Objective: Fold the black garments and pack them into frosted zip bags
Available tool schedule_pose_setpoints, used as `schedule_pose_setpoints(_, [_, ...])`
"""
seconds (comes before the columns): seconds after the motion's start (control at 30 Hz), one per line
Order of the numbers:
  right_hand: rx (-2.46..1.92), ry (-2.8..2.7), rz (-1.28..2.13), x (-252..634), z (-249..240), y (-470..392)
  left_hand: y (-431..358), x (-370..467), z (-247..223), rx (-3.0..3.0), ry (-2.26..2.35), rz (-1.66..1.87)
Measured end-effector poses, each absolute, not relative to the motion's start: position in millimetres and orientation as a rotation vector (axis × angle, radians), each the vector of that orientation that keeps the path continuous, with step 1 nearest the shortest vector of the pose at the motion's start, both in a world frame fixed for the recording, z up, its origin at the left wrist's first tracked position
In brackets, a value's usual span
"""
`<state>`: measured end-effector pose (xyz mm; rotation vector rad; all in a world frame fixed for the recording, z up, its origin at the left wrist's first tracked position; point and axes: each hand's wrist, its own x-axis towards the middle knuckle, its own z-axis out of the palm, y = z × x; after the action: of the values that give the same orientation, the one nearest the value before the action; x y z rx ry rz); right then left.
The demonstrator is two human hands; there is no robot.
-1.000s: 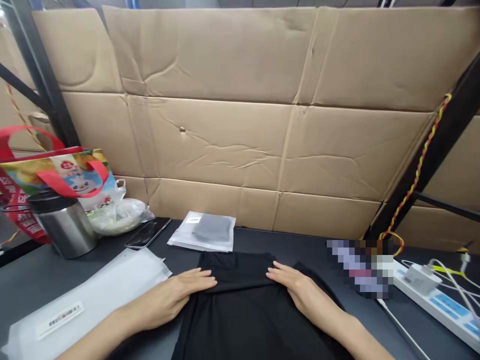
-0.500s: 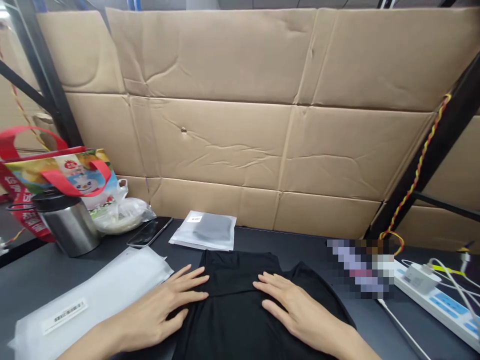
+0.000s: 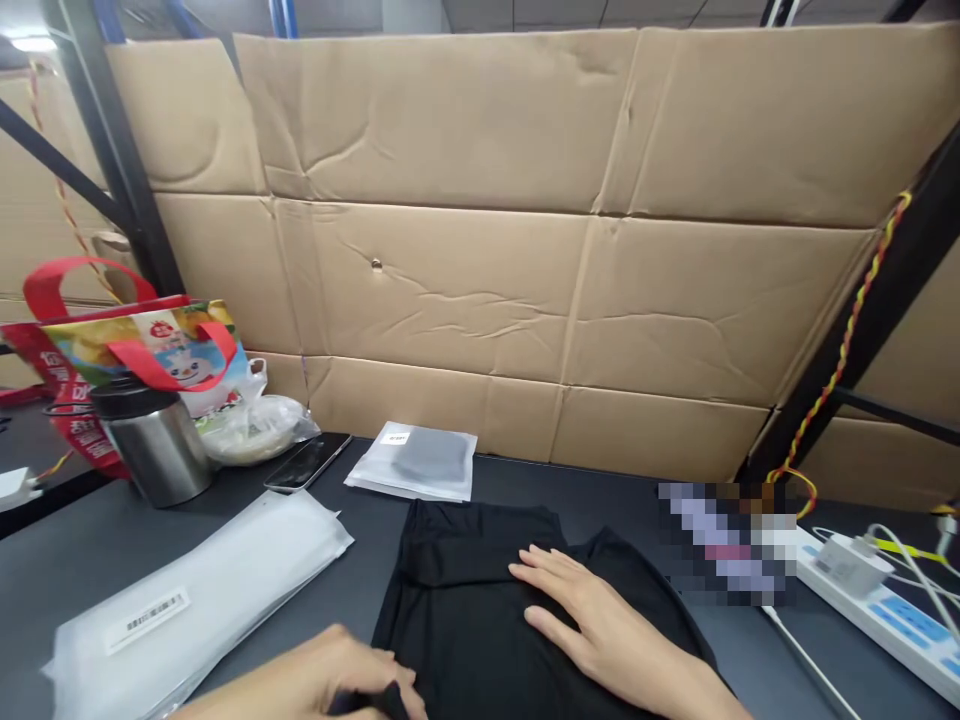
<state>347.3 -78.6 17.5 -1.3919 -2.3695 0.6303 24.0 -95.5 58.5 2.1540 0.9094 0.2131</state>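
A black garment [image 3: 472, 620] lies spread on the dark table in front of me, its top edge pointing away and a sleeve-like part fanning out to the right. My right hand [image 3: 585, 610] rests flat on its right half, fingers stretched and slightly apart. At the garment's lower left edge is my left hand [image 3: 352, 670], its fingers curled closed around a bit of the black cloth. The bottom of the garment and part of the left hand are cut off by the frame edge.
Left of the garment lies a stack of frosted plastic bags [image 3: 202, 590] with a barcode label. Behind are a packed pouch [image 3: 420, 462], a phone [image 3: 309, 462], a steel flask [image 3: 161, 455] and a printed bag [image 3: 180, 350]. A power strip [image 3: 892, 610] with cables sits right.
My left hand has moved from lying flat on the garment's upper left down toward me and closed on the cloth at its edge. The right hand stays in place.
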Motion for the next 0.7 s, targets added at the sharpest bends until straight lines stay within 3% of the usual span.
schedule_pose_setpoints(0.13, [-1.349, -2.301, 0.766, 348, 27, -73, -58, 37, 75, 1.882, 1.026, 0.337])
schedule_pose_setpoints(0.23, [-1.267, -2.228, 0.918, 353, 41, -62, -25, 53, 59, 1.580, 1.270, 0.627])
schedule_pose_setpoints(0.37, [-1.212, -2.042, 1.182, 373, 60, -52, -4, 60, 30, 1.513, 1.424, 0.669])
schedule_pose_setpoints(0.57, [-1.477, -2.251, 0.634, 392, 67, -78, 0, 50, 16, 1.546, 1.453, 0.658])
schedule_pose_setpoints(0.7, [-1.548, -2.227, 0.468, 389, 65, -75, 0, 48, 18, 1.647, 1.474, 0.644])
